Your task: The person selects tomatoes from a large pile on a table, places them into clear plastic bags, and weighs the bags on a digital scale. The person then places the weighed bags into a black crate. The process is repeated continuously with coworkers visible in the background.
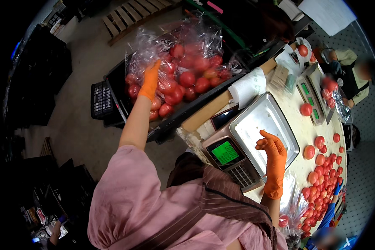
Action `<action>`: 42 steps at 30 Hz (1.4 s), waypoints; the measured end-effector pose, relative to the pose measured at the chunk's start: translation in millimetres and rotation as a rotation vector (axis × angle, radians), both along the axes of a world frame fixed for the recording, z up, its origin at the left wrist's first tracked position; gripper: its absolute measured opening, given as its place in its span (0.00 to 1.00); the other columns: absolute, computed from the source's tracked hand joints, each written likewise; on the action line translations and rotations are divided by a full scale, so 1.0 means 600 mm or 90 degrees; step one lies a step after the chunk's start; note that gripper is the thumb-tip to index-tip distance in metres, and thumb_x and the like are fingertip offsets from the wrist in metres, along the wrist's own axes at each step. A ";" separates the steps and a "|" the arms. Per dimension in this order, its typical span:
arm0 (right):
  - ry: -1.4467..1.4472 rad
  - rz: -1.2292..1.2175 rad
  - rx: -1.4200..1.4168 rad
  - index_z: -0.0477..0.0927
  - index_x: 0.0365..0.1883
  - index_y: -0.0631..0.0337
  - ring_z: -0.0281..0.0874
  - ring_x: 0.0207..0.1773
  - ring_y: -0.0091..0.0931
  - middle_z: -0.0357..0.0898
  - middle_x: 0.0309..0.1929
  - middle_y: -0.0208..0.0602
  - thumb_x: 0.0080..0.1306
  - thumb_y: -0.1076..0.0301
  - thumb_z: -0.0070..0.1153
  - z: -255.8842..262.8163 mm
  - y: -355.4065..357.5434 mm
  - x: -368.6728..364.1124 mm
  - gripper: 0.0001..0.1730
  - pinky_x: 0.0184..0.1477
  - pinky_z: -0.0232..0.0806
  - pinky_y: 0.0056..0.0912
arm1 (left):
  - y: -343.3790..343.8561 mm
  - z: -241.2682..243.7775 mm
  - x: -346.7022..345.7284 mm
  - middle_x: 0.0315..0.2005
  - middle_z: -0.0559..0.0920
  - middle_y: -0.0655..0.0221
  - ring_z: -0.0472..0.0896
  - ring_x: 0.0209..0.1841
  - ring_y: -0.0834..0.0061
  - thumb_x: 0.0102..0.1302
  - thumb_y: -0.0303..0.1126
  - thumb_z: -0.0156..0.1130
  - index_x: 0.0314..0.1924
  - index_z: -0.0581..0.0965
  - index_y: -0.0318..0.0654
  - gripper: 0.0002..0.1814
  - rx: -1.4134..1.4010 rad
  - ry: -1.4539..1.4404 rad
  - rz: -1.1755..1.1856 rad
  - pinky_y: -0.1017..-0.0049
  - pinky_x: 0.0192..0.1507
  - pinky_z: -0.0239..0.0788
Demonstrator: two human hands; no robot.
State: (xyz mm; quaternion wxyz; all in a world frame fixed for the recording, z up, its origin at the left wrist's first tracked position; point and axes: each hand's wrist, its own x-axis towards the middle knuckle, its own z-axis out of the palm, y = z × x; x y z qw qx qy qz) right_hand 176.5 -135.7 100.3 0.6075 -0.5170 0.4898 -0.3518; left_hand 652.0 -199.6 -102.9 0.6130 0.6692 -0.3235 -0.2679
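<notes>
My left hand [149,82], in an orange glove, rests against clear plastic bags of red tomatoes [172,93]. The bags fill a black plastic crate [195,110] at the table's side. Film and glare obscure the fingertips, so a grip on the plastic cannot be made out. Over the bare metal pan [253,120] of a digital scale [217,142] hovers my right hand [273,159], also gloved in orange. Its fingers are loosely bent and apart, with nothing in them. The scale's display glows green.
Loose tomatoes [322,184] spread over the table's right side, near a co-worker's blue-gloved hand [338,188]. Another person [351,75] stands across by a second scale [309,100]. A phone [224,117] and paper towel [248,86] lie beside my scale. Behind the crate is a wooden pallet [129,15].
</notes>
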 end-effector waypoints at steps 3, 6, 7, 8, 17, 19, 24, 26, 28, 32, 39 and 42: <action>0.024 0.002 0.033 0.79 0.50 0.67 0.77 0.38 0.25 0.81 0.35 0.36 0.71 0.64 0.47 0.002 0.003 0.016 0.17 0.47 0.70 0.29 | 0.028 0.077 -0.004 0.51 0.77 0.63 0.73 0.52 0.73 0.63 0.42 0.63 0.56 0.73 0.31 0.27 0.090 -0.047 -0.132 0.77 0.55 0.63; 0.041 -0.003 0.066 0.79 0.49 0.68 0.76 0.38 0.23 0.79 0.33 0.34 0.69 0.63 0.51 -0.003 0.005 0.033 0.18 0.47 0.69 0.27 | 0.089 0.136 0.016 0.49 0.80 0.61 0.76 0.50 0.74 0.57 0.39 0.69 0.55 0.74 0.32 0.29 0.142 -0.084 -0.241 0.76 0.52 0.66; 0.045 -0.003 0.073 0.79 0.49 0.68 0.75 0.38 0.22 0.78 0.32 0.32 0.69 0.62 0.52 -0.005 0.004 0.039 0.19 0.47 0.68 0.27 | 0.112 0.133 0.024 0.46 0.81 0.62 0.77 0.47 0.75 0.56 0.38 0.69 0.52 0.76 0.31 0.27 0.145 -0.096 -0.207 0.76 0.49 0.67; 0.051 -0.005 0.077 0.79 0.49 0.69 0.75 0.38 0.22 0.78 0.33 0.32 0.69 0.62 0.52 -0.011 0.004 0.043 0.19 0.48 0.68 0.27 | 0.137 0.126 0.037 0.42 0.82 0.63 0.78 0.44 0.76 0.55 0.37 0.70 0.49 0.77 0.30 0.25 0.147 -0.109 -0.173 0.76 0.46 0.69; 0.048 0.099 0.074 0.78 0.51 0.65 0.76 0.40 0.23 0.80 0.36 0.34 0.72 0.67 0.46 -0.039 0.001 0.118 0.15 0.48 0.67 0.24 | 0.169 -0.022 -0.033 0.43 0.78 0.59 0.76 0.43 0.62 0.46 0.38 0.77 0.44 0.77 0.30 0.27 -0.115 0.063 0.264 0.66 0.48 0.67; 0.024 0.119 0.136 0.78 0.51 0.65 0.76 0.41 0.23 0.80 0.37 0.34 0.71 0.68 0.49 -0.032 0.009 0.141 0.15 0.47 0.67 0.23 | 0.154 0.013 -0.068 0.40 0.80 0.58 0.78 0.39 0.63 0.50 0.40 0.74 0.42 0.78 0.33 0.23 0.088 -0.021 0.193 0.66 0.45 0.69; 0.011 0.237 0.019 0.66 0.64 0.62 0.73 0.52 0.28 0.77 0.50 0.40 0.61 0.69 0.62 -0.095 -0.004 0.192 0.33 0.55 0.64 0.29 | 0.170 -0.020 -0.110 0.30 0.83 0.57 0.81 0.34 0.56 0.55 0.55 0.66 0.43 0.78 0.36 0.29 0.342 -0.363 -0.033 0.62 0.41 0.70; 0.070 0.285 -0.125 0.57 0.69 0.62 0.68 0.59 0.34 0.70 0.58 0.46 0.52 0.67 0.69 -0.109 -0.017 0.250 0.48 0.59 0.61 0.34 | 0.189 0.008 -0.145 0.31 0.83 0.58 0.81 0.29 0.55 0.55 0.58 0.65 0.39 0.78 0.37 0.29 0.339 -0.353 -0.057 0.59 0.37 0.70; 0.145 0.323 -0.302 0.51 0.71 0.62 0.61 0.66 0.41 0.61 0.65 0.52 0.44 0.65 0.74 -0.126 -0.045 0.326 0.60 0.63 0.59 0.40 | 0.184 0.017 -0.136 0.33 0.83 0.55 0.81 0.35 0.56 0.55 0.56 0.66 0.44 0.77 0.36 0.30 0.354 -0.291 -0.063 0.63 0.41 0.71; 0.152 0.375 -0.581 0.61 0.66 0.61 0.59 0.66 0.46 0.63 0.63 0.53 0.46 0.64 0.70 -0.176 -0.051 0.469 0.48 0.63 0.59 0.41 | 0.192 -0.057 -0.142 0.44 0.80 0.56 0.78 0.48 0.61 0.54 0.50 0.69 0.51 0.74 0.32 0.33 -0.014 0.182 -0.061 0.67 0.50 0.69; -0.167 -0.037 0.044 0.79 0.41 0.64 0.77 0.36 0.24 0.79 0.35 0.30 0.69 0.71 0.44 -0.293 -0.188 0.507 0.11 0.37 0.69 0.28 | 0.244 0.077 -0.008 0.49 0.78 0.61 0.80 0.42 0.72 0.49 0.37 0.75 0.57 0.70 0.30 0.37 0.270 0.299 -0.232 0.74 0.49 0.71; -0.272 -0.059 0.033 0.75 0.46 0.66 0.77 0.34 0.25 0.80 0.43 0.42 0.69 0.70 0.46 -0.232 -0.214 0.498 0.11 0.36 0.70 0.28 | 0.266 -0.004 0.021 0.40 0.81 0.65 0.80 0.37 0.78 0.53 0.38 0.73 0.48 0.77 0.30 0.27 0.233 0.018 -0.205 0.78 0.40 0.72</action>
